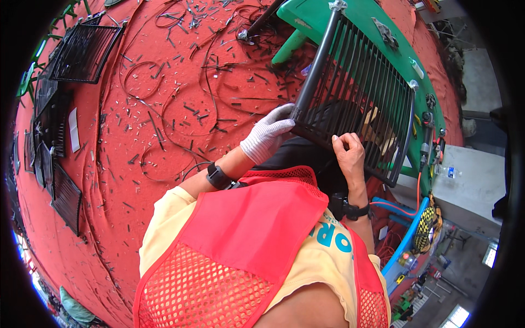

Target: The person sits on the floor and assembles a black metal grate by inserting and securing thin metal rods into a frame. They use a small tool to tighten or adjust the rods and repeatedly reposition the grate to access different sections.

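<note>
At the near edge of the table [306, 16], the rack [355, 82] is best steadied by the left hand [268, 134], wrapped around its corner, while anything pinched by the right hand [350, 156], fingertips bunched, cannot be told.

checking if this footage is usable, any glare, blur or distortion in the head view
Head view, centre: the left hand, the right hand and the black slatted frame look reasonably sharp; head view, lower right: bright patches are blown out; head view, rim: the picture falls to black, and the red floor appears to bow.
</note>
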`<state>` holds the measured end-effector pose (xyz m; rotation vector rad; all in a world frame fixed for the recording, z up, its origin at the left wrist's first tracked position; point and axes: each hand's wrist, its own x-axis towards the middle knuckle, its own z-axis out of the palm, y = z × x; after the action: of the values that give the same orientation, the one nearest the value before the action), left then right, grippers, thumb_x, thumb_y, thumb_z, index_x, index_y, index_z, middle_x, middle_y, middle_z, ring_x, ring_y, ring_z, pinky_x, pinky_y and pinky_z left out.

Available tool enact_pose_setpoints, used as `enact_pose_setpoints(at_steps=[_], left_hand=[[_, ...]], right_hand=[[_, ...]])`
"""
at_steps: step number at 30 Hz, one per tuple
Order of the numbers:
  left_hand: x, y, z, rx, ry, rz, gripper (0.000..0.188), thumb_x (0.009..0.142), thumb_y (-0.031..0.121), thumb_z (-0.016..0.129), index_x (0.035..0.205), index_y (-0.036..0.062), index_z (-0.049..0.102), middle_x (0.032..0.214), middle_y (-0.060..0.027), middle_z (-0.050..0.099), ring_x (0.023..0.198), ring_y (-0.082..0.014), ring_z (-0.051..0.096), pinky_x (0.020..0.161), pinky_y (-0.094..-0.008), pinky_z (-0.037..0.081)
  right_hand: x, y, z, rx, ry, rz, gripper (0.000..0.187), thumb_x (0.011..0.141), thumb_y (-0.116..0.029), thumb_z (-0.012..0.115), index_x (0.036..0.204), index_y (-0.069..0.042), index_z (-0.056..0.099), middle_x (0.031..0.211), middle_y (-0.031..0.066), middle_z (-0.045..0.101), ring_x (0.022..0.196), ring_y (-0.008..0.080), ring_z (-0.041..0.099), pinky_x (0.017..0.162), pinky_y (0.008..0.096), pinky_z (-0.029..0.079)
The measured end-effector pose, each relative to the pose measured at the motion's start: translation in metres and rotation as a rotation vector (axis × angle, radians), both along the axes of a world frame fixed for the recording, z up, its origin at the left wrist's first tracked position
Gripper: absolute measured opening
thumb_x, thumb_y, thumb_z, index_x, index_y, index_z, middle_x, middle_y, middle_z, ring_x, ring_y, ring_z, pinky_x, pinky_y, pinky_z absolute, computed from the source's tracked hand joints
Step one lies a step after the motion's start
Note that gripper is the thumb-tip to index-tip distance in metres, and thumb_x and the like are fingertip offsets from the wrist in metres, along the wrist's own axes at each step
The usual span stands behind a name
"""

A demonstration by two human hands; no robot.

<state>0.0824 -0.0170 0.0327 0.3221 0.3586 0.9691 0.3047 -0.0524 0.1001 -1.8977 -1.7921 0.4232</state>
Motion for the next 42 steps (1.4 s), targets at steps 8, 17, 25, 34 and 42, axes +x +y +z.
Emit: enact_pose_setpoints(at_steps=[8,17,25,34,42], left_hand=[[-0.002,-0.005,0.009,0.128,0.053,-0.012,0.063,0.086,0.011,0.061,0.14,-0.0007,0.03,0.132,-0.0112,0.046,0.122,-0.0209,0.045,0.104,-0.0374,0.035],[-0.001,-0.008,0.046,0.201,0.223,0.031,0.071,0.08,-0.003,0.065,0.141,-0.0008,0.029,0.135,-0.0098,0.044,0.122,-0.018,0.045,0.103,-0.032,0.037],[0.008,-0.003,0.085,0.442,0.162,0.003,0.076,0.079,-0.002,0.068,0.143,0.0012,0.027,0.136,-0.0108,0.043,0.122,-0.0195,0.045,0.103,-0.0345,0.038],[0.019,-0.001,0.113,0.65,0.152,-0.068,0.078,0.08,0.0,0.068,0.145,0.0027,0.025,0.138,-0.0102,0.041,0.122,-0.0202,0.046,0.102,-0.0354,0.039],[0.029,0.002,0.118,0.791,0.188,-0.078,0.072,0.084,-0.002,0.063,0.145,0.0023,0.025,0.135,-0.0098,0.044,0.12,-0.0191,0.048,0.101,-0.0346,0.039]], right_hand=[[0.0,-0.003,0.01,0.007,0.051,0.016,0.021,0.082,-0.011,0.067,0.069,0.0,0.055,0.067,0.0066,0.047,0.058,0.0165,0.049,0.056,0.0299,0.041],[0.003,-0.005,0.024,0.057,0.103,0.029,0.021,0.083,-0.01,0.066,0.07,0.0,0.053,0.067,0.0049,0.045,0.058,0.0137,0.046,0.055,0.0278,0.039],[0.022,-0.014,0.058,0.072,0.193,-0.027,0.02,0.084,-0.008,0.063,0.071,0.001,0.051,0.068,0.0044,0.047,0.061,0.0128,0.044,0.058,0.0273,0.038],[0.036,-0.029,0.082,0.049,0.363,-0.075,0.018,0.09,-0.011,0.056,0.074,-0.002,0.051,0.073,-0.0031,0.045,0.069,0.0058,0.039,0.064,0.0209,0.032],[0.042,-0.033,0.078,0.169,0.515,-0.084,0.018,0.09,-0.006,0.052,0.073,-0.004,0.046,0.073,-0.0035,0.04,0.066,0.0035,0.033,0.059,0.0203,0.028]])
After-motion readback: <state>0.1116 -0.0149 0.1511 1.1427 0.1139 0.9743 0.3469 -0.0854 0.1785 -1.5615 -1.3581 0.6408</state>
